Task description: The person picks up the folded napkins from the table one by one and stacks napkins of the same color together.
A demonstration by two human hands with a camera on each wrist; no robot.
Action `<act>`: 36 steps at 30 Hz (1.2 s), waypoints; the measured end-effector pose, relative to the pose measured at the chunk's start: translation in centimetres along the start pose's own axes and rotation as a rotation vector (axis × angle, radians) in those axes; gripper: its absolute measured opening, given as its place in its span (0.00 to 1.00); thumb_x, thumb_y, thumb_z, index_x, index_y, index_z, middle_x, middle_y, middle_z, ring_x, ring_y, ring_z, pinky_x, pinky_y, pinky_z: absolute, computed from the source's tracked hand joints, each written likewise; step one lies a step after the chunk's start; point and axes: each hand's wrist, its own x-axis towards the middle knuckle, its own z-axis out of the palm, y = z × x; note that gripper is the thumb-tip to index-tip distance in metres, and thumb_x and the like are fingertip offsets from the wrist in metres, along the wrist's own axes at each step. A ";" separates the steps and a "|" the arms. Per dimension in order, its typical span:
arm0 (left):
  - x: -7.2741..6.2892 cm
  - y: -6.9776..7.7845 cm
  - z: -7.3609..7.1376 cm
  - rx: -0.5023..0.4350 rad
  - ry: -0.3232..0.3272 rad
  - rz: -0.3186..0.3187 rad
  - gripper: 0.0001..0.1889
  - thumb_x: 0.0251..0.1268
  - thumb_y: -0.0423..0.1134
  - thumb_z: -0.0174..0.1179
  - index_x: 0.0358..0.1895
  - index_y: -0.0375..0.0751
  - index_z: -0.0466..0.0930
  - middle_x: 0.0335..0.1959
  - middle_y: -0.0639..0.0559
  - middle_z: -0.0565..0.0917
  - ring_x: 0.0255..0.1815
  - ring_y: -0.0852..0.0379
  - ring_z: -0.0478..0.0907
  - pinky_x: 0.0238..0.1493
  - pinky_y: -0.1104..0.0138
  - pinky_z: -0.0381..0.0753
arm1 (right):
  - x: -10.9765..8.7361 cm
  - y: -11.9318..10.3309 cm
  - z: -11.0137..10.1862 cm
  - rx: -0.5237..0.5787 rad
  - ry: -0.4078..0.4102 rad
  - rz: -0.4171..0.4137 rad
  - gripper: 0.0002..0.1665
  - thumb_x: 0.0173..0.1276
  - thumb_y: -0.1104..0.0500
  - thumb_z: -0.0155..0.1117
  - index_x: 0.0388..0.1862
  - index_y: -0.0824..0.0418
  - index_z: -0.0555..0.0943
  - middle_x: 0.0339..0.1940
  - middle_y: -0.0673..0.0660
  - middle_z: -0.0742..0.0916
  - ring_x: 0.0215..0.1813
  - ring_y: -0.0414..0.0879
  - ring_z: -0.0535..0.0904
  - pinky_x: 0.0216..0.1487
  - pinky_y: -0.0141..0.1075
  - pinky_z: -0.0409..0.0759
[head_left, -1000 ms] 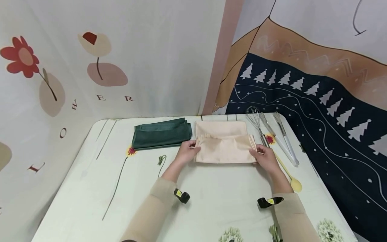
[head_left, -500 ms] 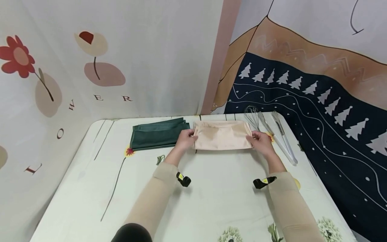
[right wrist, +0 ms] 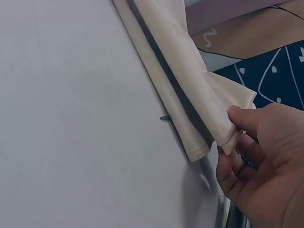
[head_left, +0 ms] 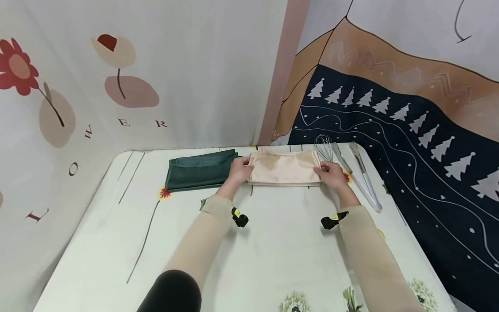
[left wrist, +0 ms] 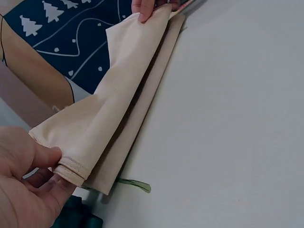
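A folded cream cloth (head_left: 283, 168) lies near the back of the table, its layers stacked in a long strip. At its left end my left hand (head_left: 239, 170) pinches the upper layers between thumb and fingers. The right hand (head_left: 331, 173) does the same at the other end. Both wrist views show the pinched upper fold of the cloth (left wrist: 107, 104) raised a little over a lower layer, with a dark gap between. In the right wrist view, thumb and fingers of the right hand (right wrist: 266, 152) grip the cloth's corner.
A folded dark green cloth (head_left: 200, 171) lies just left of the cream one. To the right are a whisk (head_left: 323, 147), two long-handled metal utensils, one of them tongs (head_left: 366, 177), and a mostly hidden yellow spoon (head_left: 381, 234). Printed curtains stand behind the white tabletop (head_left: 273, 242).
Both hands have moved away from me with the cloth's near part, folding it over the back part. The cream cloth is now a narrower strip, and the right arm covers most of the spoon.
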 end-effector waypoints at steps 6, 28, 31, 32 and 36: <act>0.4 -0.3 0.3 0.022 0.011 -0.008 0.10 0.72 0.30 0.59 0.51 0.32 0.85 0.44 0.40 0.83 0.44 0.51 0.77 0.45 0.61 0.80 | 0.1 0.1 0.2 -0.029 -0.009 -0.028 0.17 0.74 0.56 0.64 0.50 0.70 0.83 0.37 0.59 0.83 0.36 0.46 0.73 0.34 0.32 0.72; -1.9 -0.7 -2.1 0.026 0.017 0.076 0.22 0.73 0.36 0.61 0.65 0.29 0.76 0.60 0.37 0.81 0.61 0.43 0.79 0.60 0.56 0.79 | -1.9 -1.3 1.7 -0.044 0.226 -0.146 0.20 0.73 0.58 0.65 0.57 0.69 0.81 0.53 0.68 0.86 0.55 0.62 0.82 0.56 0.52 0.78; -2.6 -0.9 -2.5 0.019 0.007 0.107 0.23 0.73 0.37 0.61 0.66 0.29 0.75 0.59 0.36 0.81 0.61 0.43 0.79 0.61 0.56 0.79 | -2.6 -1.7 2.0 -0.025 0.208 -0.151 0.20 0.73 0.58 0.65 0.59 0.68 0.81 0.53 0.68 0.85 0.56 0.61 0.81 0.54 0.52 0.79; -2.9 -1.0 -2.6 0.025 0.003 0.119 0.23 0.74 0.38 0.61 0.66 0.29 0.75 0.60 0.36 0.81 0.61 0.43 0.79 0.61 0.56 0.79 | -2.9 -1.9 2.1 -0.017 0.203 -0.158 0.21 0.72 0.58 0.66 0.59 0.68 0.80 0.53 0.68 0.85 0.55 0.61 0.81 0.54 0.52 0.79; -4.5 -1.4 -3.4 0.054 -0.013 0.161 0.23 0.75 0.39 0.60 0.67 0.31 0.75 0.60 0.36 0.81 0.62 0.43 0.78 0.63 0.56 0.78 | -3.9 -2.0 2.5 -0.007 0.203 -0.223 0.23 0.70 0.58 0.66 0.60 0.69 0.79 0.52 0.68 0.86 0.54 0.61 0.81 0.51 0.51 0.79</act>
